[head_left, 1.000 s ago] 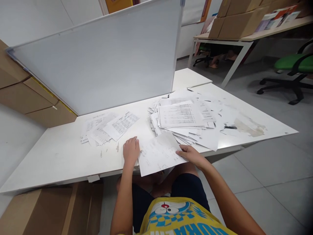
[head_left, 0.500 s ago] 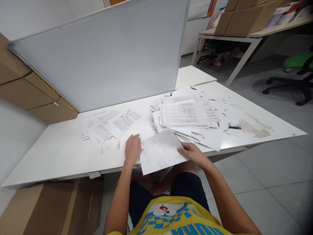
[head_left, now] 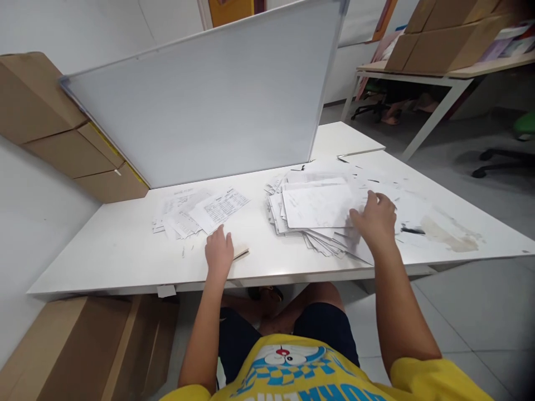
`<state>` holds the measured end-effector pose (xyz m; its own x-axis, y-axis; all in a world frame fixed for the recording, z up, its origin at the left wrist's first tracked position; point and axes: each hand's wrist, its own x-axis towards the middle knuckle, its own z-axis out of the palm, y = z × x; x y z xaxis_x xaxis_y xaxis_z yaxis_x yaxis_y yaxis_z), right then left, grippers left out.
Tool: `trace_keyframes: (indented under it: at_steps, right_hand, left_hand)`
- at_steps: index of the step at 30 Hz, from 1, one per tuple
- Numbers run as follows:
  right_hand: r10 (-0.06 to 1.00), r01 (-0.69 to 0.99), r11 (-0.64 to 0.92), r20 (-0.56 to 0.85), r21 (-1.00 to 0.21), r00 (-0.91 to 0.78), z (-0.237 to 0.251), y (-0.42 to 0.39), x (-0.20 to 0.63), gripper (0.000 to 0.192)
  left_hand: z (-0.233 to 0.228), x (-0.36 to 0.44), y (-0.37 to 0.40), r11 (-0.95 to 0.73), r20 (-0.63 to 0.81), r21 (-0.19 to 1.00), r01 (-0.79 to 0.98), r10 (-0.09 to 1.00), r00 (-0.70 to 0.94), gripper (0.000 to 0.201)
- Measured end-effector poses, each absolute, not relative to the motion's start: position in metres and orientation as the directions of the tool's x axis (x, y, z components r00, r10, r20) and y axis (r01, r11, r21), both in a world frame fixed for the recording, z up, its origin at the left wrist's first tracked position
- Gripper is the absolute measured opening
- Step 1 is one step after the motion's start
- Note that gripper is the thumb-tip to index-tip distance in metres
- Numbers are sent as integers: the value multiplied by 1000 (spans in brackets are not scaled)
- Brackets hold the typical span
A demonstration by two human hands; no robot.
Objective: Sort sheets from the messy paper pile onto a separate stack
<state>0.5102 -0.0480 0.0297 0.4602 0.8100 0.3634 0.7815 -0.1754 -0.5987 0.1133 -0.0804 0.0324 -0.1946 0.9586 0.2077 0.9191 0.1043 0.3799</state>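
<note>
My left hand (head_left: 219, 253) rests on the white desk (head_left: 125, 250) with its fingers stretched out. Just right of it lies a small thin tan object with a dark edge (head_left: 241, 254), its kind unclear. My right hand (head_left: 376, 220) is over the right side of a large stack of papers (head_left: 292, 228), thumb and fingers apart. A mostly blank sheet with faint marks (head_left: 320, 206) lies on top of the stack, its right edge beside my thumb. Left of the stack, a smaller spread of printed sheets (head_left: 221, 209) lies beyond my left hand.
A large whiteboard (head_left: 225, 106) stands along the desk's back edge. Cardboard boxes (head_left: 42, 106) are stacked at the left, with more boxes (head_left: 75, 345) under the desk. Loose papers and a brownish stained patch (head_left: 449, 231) are at right. Behind is another table (head_left: 418, 78).
The sheet has moved from the desk's front edge onto the large stack, and my right hand has let go of it. My left hand stays on the desk; the small tan object is now uncovered.
</note>
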Motion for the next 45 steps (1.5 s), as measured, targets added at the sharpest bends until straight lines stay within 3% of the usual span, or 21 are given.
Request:
trace_keyframes:
  at_steps: [3,5,7,8,10,15,21,25,29,32,35,38,41,45]
  right_hand:
    - [752,776,-48,488,-629,443,28,-56,480,56]
    - [818,718,96,466,-689,338,32,-55,444,49]
    - [956,625,201,290,-754,42,39,-39,398,45]
    - [968,595,249,172,-764,-184,43,-27,373,46]
    - [859,577,375,38,-726,-511,47,4,324,54]
    - [893,689,389,65,-612,-446,24,55,247,54]
    - [877,703,436,91,-562,-471,-13,50,242,49]
    - [858,676,475,124,-563,-499,-13,52,243,45]
    - [832,636,515,157,-575,-532,-12,55,243,41]
    - [841,623,510,192,-593,-506,-11,57,246,44]
    - [904,610,420,247,-672,-350,-9,60,250,55]
    - [929,476,357,254,-804,-268,-8,60,250,70]
    - [908,163,336,273,-928,-317,-10,59,245,66]
    - [905,-207,277,328,-938,-272,-19,57,233,56]
  left_hand:
    - [32,87,-69,325,160,448,833,887,-433,51]
    - [29,70,-56,388,97,569,725,844,-528,56]
    - [27,57,-42,396,56,649,649,827,-560,61]
    - [27,52,-36,396,48,667,631,822,-567,62]
    - [27,47,-26,398,43,691,604,811,-584,65]
    - [27,41,-8,367,35,775,513,787,-616,67]
    - [12,35,13,241,18,914,327,780,-626,59]
    - [1,33,26,137,7,970,203,814,-581,41]
    - [-3,29,26,80,4,989,125,828,-561,41]
    - [-3,27,14,-21,93,991,134,827,-555,44]
    - [-2,22,-6,-154,209,977,146,820,-532,45]
    - [-3,13,-25,-228,245,969,98,811,-531,47]
    - [-6,5,-39,-265,268,960,89,780,-565,52]
    - [-8,4,-45,-340,389,920,195,730,-562,62]
